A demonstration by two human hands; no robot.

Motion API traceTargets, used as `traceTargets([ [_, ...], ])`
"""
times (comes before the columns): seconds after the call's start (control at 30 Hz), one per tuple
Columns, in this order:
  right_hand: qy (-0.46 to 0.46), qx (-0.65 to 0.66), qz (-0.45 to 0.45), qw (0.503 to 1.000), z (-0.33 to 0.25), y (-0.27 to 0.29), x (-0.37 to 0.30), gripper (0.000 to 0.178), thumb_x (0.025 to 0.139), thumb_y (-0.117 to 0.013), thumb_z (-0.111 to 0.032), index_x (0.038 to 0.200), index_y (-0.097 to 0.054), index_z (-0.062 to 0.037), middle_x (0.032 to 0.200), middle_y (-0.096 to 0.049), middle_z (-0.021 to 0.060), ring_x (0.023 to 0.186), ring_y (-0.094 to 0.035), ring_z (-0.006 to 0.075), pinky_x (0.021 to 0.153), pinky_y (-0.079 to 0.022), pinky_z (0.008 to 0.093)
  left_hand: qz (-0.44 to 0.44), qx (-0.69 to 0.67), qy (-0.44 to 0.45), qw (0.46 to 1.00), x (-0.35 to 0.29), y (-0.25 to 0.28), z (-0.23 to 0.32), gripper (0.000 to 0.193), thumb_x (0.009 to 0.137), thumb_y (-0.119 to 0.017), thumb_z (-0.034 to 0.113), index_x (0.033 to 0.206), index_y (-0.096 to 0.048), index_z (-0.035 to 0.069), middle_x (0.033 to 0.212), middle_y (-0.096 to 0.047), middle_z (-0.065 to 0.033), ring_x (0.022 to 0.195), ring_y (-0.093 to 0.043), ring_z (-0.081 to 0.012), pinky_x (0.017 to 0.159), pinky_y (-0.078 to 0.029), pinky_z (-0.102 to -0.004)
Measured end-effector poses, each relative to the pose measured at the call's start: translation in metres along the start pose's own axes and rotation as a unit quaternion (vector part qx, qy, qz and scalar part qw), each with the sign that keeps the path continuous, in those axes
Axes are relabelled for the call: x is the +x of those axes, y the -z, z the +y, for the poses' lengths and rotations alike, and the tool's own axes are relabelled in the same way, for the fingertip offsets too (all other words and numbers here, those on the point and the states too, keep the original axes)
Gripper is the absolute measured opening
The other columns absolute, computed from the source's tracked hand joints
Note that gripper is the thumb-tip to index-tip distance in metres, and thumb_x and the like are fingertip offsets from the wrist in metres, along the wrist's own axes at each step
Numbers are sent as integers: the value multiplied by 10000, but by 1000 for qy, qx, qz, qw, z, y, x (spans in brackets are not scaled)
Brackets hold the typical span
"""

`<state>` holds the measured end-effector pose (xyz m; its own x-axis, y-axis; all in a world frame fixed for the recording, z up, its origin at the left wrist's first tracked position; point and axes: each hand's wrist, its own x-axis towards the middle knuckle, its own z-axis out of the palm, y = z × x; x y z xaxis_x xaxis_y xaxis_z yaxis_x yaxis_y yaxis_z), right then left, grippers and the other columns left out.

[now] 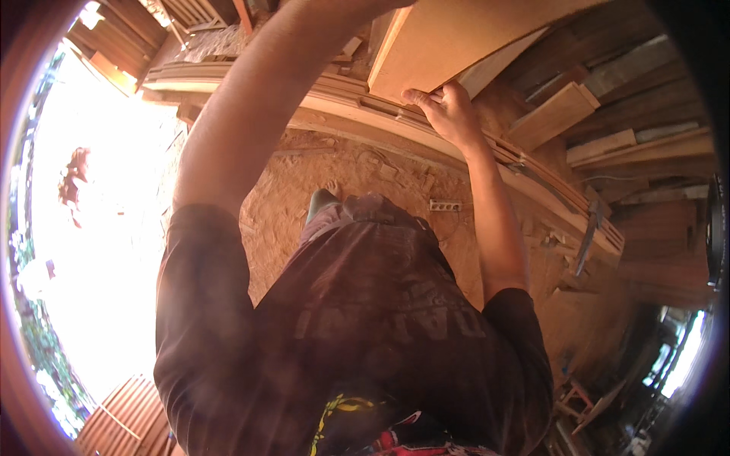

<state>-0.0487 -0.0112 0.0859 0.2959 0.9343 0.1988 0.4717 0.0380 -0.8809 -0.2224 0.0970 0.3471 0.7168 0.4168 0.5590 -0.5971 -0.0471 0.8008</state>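
Note:
A wide, pale wooden board [456, 49] stands tilted at the top of the view. My right hand [450, 115] grips its near lower corner, with the thumb on the face and the fingers curled behind the edge. My left arm reaches up across the view to the far side of the board. Only the edge of my left hand [376, 4] shows at the upper border, close to the board, and its fingers are out of sight. Behind the board, a second pale plank [498, 64] is partly hidden.
A long bench of stacked wooden strips [357, 99] runs across in front of me. Loose planks [555, 114] lie at the right. Wood shavings [289, 178] cover the ground, where a power strip [445, 206] lies. A metal clamp-like piece [588, 235] hangs at the bench's right end.

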Motion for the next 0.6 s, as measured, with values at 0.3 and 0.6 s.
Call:
traceTargets([
  [0.3,-43,39,-48,997,43,-29,-6,477,944,-810,-366,1180,-705,35,1153,-765,169,1093,-746,248,949,-601,409,62,20,-4,998,11,28,-23,833,879,-808,565,1293,-589,-124,1126,-687,-268,1056,-707,-340,929,-589,-420],
  [0.6,29,-77,-17,996,37,-37,7,359,882,-811,-218,1205,-717,-92,1146,-738,154,1096,-711,357,953,-546,446,197,87,85,973,19,30,-33,833,892,-804,567,1281,-582,-135,1111,-691,-276,1039,-709,-332,909,-593,-410],
])
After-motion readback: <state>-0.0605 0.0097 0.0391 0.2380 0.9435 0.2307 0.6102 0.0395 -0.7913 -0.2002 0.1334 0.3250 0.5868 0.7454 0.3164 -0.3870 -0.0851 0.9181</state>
